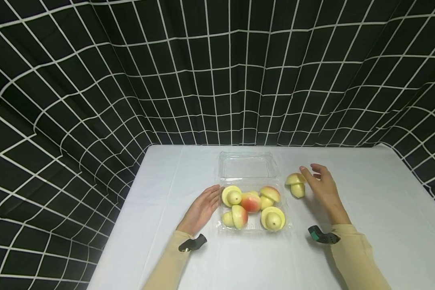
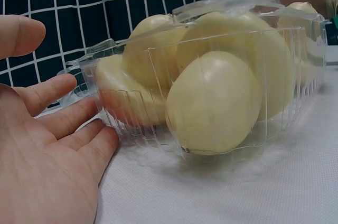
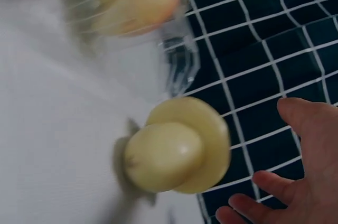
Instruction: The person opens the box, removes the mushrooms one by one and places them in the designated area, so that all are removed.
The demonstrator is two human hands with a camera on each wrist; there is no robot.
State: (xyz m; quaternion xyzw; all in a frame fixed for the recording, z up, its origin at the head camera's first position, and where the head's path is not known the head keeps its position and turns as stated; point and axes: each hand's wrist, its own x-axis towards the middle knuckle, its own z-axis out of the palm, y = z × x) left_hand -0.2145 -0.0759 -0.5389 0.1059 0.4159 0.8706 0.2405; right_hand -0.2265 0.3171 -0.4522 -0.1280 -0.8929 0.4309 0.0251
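Fingers point(image 3: 274, 186) off mushroom point(image 3: 169, 152), right wrist view

You've room for your R grip point(image 1: 322, 190) over the counter point(image 1: 380, 197) to its R & nearside, but the loose mushroom-shaped pc point(image 1: 297, 186) sits btwn that grip & the see-thru box point(image 1: 254, 222), which blocks your L grip point(image 1: 202, 208), w/ open lid point(image 1: 247, 166) & gridded curtain point(image 1: 195, 80) beyond.

Looks like a lab-style recording booth, this: black curtain point(image 1: 239, 94), ruled with a white grid, hangs across the top and down both sides of the frame; a white-covered worktop point(image 1: 159, 181) spreads through the lower middle, and a dark camera point(image 1: 192, 244) sits at each wrist.
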